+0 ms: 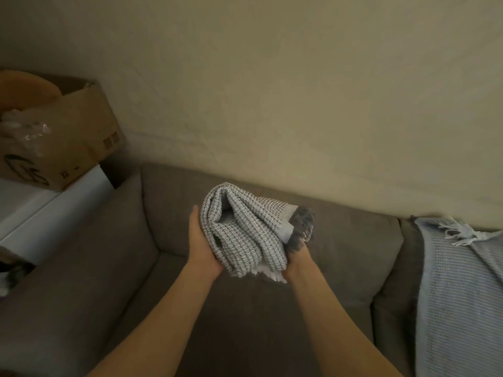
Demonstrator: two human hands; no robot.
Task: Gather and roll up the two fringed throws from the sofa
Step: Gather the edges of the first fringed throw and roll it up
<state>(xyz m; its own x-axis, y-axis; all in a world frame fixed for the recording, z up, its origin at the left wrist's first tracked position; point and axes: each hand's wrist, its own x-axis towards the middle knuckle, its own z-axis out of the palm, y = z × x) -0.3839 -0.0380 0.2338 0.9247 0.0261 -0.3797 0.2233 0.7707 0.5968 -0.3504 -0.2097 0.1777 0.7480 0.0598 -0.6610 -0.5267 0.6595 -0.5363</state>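
Grey-and-white waffle-knit throw (245,235), centre frame, bundled above the brown sofa (245,322), long axis up-frame, dark fringe (302,227) pointing right. Left hand (202,248) flat against it, fingers straight; right hand (296,263) underneath, fingers hidden, can't tell.

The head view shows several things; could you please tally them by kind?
Throws: 2 (grey throw, blue throw)
Hands: 2 (left hand, right hand)
Sofa: 1
Box: 1
Total: 6
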